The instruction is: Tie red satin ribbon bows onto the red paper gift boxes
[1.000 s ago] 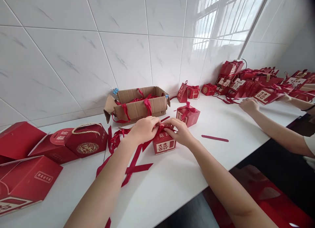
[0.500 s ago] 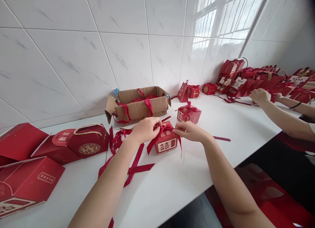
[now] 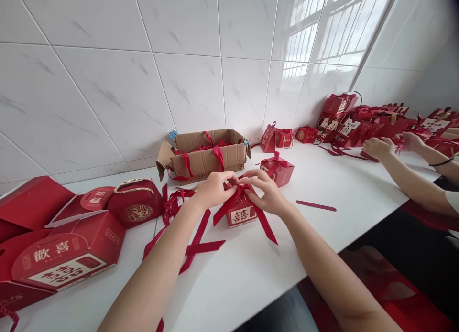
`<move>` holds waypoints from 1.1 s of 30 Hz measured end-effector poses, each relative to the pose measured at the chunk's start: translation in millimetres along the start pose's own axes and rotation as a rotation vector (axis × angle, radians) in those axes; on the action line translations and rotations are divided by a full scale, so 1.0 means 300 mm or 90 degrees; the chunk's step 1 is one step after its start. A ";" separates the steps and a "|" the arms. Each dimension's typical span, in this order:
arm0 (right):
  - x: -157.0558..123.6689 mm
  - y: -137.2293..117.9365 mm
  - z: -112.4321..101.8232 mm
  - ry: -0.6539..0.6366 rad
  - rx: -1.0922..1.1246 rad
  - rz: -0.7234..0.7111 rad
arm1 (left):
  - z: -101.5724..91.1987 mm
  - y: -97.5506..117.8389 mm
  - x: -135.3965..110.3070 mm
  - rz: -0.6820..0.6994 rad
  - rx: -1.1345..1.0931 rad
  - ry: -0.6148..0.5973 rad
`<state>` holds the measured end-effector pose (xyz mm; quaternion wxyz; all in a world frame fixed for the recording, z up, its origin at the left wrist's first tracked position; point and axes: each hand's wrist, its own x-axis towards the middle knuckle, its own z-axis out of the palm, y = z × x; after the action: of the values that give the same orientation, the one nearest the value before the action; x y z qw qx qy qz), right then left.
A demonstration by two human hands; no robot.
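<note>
A small red gift box (image 3: 243,216) with a pale character panel stands on the white table in front of me. On its top a dark red ribbon (image 3: 264,220) is gathered, its two tails hanging over the left and right front. My left hand (image 3: 217,188) pinches the ribbon at the upper left of the box. From the right, my right hand (image 3: 266,191) has its fingers closed on the ribbon's middle, close to the left fingertips. The exact crossing of the ribbon is partly hidden by my fingers.
An open cardboard box (image 3: 206,162) of red ribbons sits behind. Another ribboned gift box (image 3: 278,169) stands to its right. Larger red boxes (image 3: 68,255) line the left; loose ribbons (image 3: 201,246) lie beside my left arm. At right, another person's hands (image 3: 380,148) work near piled boxes (image 3: 344,124).
My right hand has moved inward over the box top, and the right ribbon tail now hangs longer and spreads outward. The view has shifted slightly, showing more of the left boxes.
</note>
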<state>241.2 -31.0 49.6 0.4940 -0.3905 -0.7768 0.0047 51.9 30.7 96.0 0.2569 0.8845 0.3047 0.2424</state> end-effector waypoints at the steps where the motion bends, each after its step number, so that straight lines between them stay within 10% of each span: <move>1: -0.001 0.002 0.013 -0.011 -0.011 -0.025 | 0.001 -0.001 0.001 0.003 -0.028 0.004; 13: -0.008 0.001 0.065 0.094 -0.015 -0.074 | 0.009 -0.030 0.007 -0.032 -0.112 0.020; 33: -0.020 0.000 0.048 -0.037 0.083 -0.008 | -0.015 -0.017 0.005 -0.090 -0.066 0.057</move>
<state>231.4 -29.2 37.7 0.4957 -0.3521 -0.7914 0.0636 48.2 36.4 96.8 0.3047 0.8349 0.3645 0.2780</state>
